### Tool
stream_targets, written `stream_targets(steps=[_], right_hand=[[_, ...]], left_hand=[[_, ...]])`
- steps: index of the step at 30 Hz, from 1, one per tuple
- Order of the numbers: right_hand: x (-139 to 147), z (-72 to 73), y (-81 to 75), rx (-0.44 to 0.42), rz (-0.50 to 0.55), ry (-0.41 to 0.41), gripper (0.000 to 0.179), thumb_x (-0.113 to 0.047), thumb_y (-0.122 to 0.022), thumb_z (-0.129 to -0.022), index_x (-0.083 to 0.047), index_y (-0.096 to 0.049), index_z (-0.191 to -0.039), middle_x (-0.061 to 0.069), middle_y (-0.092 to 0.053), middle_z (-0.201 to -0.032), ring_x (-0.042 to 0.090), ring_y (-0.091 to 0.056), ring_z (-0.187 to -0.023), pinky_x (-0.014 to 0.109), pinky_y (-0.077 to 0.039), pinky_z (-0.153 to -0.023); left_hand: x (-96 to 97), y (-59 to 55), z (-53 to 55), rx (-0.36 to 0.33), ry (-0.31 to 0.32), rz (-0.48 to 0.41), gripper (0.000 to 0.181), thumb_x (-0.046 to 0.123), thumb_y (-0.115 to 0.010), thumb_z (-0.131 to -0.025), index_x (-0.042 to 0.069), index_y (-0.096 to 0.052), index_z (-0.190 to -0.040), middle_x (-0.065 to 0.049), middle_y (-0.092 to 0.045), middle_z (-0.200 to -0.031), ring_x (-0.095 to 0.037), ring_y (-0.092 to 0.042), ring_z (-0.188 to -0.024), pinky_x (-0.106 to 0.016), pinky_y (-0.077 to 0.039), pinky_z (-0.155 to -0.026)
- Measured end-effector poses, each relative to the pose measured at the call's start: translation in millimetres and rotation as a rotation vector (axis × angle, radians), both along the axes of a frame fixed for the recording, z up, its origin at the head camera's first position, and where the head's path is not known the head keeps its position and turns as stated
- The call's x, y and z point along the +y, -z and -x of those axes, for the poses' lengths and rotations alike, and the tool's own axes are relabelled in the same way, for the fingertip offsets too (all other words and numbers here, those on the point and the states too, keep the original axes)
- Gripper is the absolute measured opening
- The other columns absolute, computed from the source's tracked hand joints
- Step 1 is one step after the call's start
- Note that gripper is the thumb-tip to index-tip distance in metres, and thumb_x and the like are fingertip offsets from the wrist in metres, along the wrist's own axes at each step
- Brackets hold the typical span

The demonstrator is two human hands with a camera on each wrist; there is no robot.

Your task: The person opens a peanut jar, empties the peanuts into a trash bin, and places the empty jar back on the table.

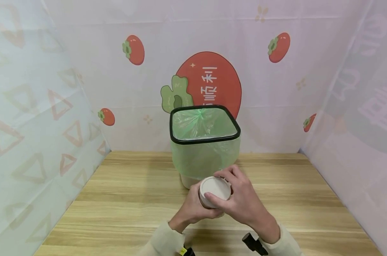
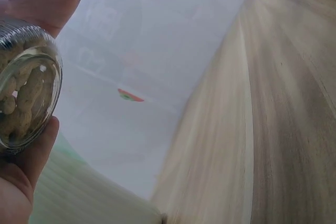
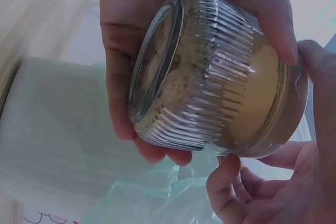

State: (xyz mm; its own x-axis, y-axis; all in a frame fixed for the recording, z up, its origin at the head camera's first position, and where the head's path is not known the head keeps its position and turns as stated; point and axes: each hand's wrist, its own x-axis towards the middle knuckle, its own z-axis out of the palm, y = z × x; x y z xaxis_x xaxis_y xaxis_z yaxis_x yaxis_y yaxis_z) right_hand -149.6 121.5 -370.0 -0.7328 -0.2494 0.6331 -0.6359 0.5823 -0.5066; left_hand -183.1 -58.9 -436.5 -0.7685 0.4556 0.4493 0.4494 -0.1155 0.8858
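A ribbed clear glass jar [image 3: 215, 85] with a round off-white lid [image 1: 215, 187] is held up over the table's front half. Through its base, in the left wrist view, tan lumps that look like unshelled peanuts [image 2: 32, 94] show inside. My left hand [image 1: 197, 203] wraps round the jar's body from the left. From the right, my right hand [image 1: 244, 195] grips the lid's edge, thumb on the near side and fingers on the far side. The lid sits on the jar's mouth. In the right wrist view the jar lies tilted between both hands.
Just beyond the hands stands a pale bin [image 1: 187, 181] with a black rim [image 1: 206, 141] and a translucent green liner bag [image 1: 203, 156]. It is on a wooden table [image 1: 132, 199]. Printed cloth [image 1: 91, 46] walls off the back and both sides.
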Motion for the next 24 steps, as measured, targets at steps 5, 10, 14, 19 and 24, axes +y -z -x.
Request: stream_targets(steps=[5, 10, 14, 19, 24], right_hand=[[1.7, -1.2, 1.3, -0.013, -0.041, 0.023, 0.054, -0.051, -0.092, -0.075, -0.022, -0.073, -0.115, -0.008, -0.058, -0.104, 0.009, -0.054, -0.097, 0.025, -0.053, -0.072], [2.2, -1.4, 0.5, -0.002, -0.061, 0.035, 0.059, -0.057, -0.093, -0.072, -0.022, -0.073, -0.115, -0.008, -0.057, -0.105, 0.008, -0.054, -0.097, 0.026, -0.054, -0.073], [1.3, -0.5, 0.3, 0.042, -0.044, 0.037, 0.057, -0.054, -0.094, -0.071, -0.02, -0.074, -0.112, -0.008, -0.059, -0.103, 0.008, -0.057, -0.093, 0.026, -0.055, -0.072], [-0.6, -1.0, 0.2, 0.094, 0.02, 0.028, 0.059, -0.05, -0.097, -0.067, -0.016, -0.076, -0.111, -0.006, -0.06, -0.103, 0.009, -0.061, -0.091, 0.027, -0.058, -0.071], [-0.9, -3.3, -2.0, 0.11, 0.066, 0.027, 0.059, -0.046, -0.099, -0.064, -0.015, -0.076, -0.109, -0.006, -0.06, -0.102, 0.01, -0.062, -0.09, 0.028, -0.058, -0.07]], left_hand=[[0.0, -2.5, -1.3, -0.014, -0.05, 0.041, 0.074, 0.005, -0.09, -0.071, 0.008, -0.061, -0.139, -0.017, -0.07, -0.128, -0.014, -0.066, -0.111, -0.032, -0.057, -0.097], [-0.2, -2.8, -0.7, 0.04, -0.075, 0.054, 0.077, 0.005, -0.091, -0.069, 0.005, -0.06, -0.14, -0.019, -0.069, -0.127, -0.014, -0.066, -0.112, -0.032, -0.057, -0.098], [-0.3, -2.9, -1.1, 0.053, -0.092, 0.056, 0.077, 0.005, -0.091, -0.069, 0.005, -0.06, -0.139, -0.019, -0.069, -0.127, -0.016, -0.066, -0.112, -0.033, -0.057, -0.099], [0.5, -3.0, -3.1, 0.03, -0.106, 0.043, 0.077, 0.006, -0.09, -0.07, 0.006, -0.06, -0.141, -0.018, -0.069, -0.129, -0.016, -0.066, -0.112, -0.033, -0.057, -0.099], [3.4, -6.3, -6.8, 0.028, -0.077, 0.05, 0.075, 0.008, -0.09, -0.071, 0.008, -0.06, -0.14, -0.017, -0.07, -0.128, -0.015, -0.067, -0.11, -0.034, -0.059, -0.097]])
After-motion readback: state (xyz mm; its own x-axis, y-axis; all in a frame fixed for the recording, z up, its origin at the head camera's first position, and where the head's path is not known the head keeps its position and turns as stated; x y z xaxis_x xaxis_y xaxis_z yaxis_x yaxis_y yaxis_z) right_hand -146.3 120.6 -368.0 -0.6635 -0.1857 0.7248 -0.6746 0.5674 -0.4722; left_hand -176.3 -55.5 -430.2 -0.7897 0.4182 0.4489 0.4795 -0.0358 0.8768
